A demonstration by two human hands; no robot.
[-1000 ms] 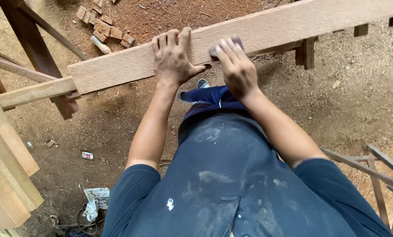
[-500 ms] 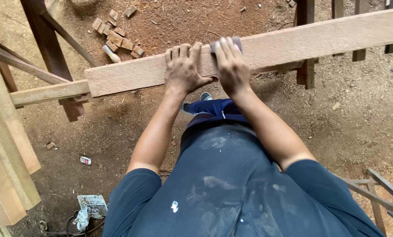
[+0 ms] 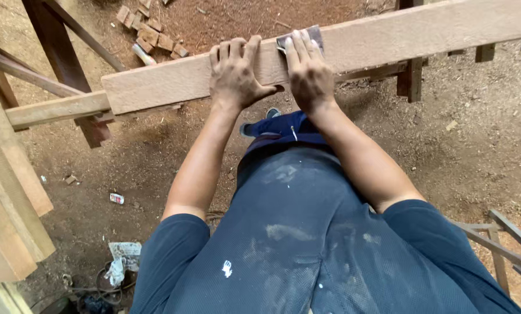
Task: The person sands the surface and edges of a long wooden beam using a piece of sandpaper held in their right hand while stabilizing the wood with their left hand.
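Here my left hand (image 3: pixel 235 72) lies flat, fingers spread, on the long plank (image 3: pixel 388 38) lying across in front of me; my right hand (image 3: pixel 308 70) presses a sanding pad (image 3: pixel 315 34) onto it. The plank looks stiff and heavy, best gripped by its edges.

Shirt: the person is wearing a dark navy short-sleeved top of fine mesh-like weave, with pale dusty smears showing across the front and a small white mark low on the chest.
Sleeves: they are ending above the elbows, leaving both forearms bare.
Hands: the left hand (image 3: pixel 235 72) and right hand (image 3: pixel 308 71) are wearing no gloves.
Shoe: a dark one with a pale edge is showing below the wrists.
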